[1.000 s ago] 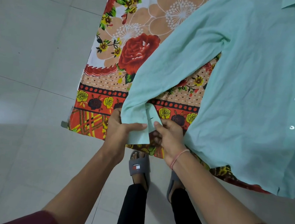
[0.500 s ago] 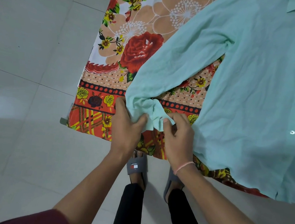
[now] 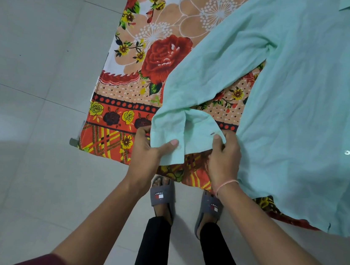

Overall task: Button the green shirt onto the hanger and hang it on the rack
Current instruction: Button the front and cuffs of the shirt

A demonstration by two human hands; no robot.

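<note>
Bunched a moment ago, the sleeve cuff [image 3: 170, 129] is now pulled open. The left hand [image 3: 145, 153] pinches its left flap, thumb on top; the right hand [image 3: 225, 160] pinches the other flap — both held taut. The green shirt [image 3: 305, 104] lies flat on the floral cloth [image 3: 134, 61], further right. Overlap the flaps squarely, edges level, before fastening.

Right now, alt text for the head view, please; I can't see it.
The left hand and the right hand each pinch a flap of the open cuff of the green shirt, spread on a floral cloth.
</note>
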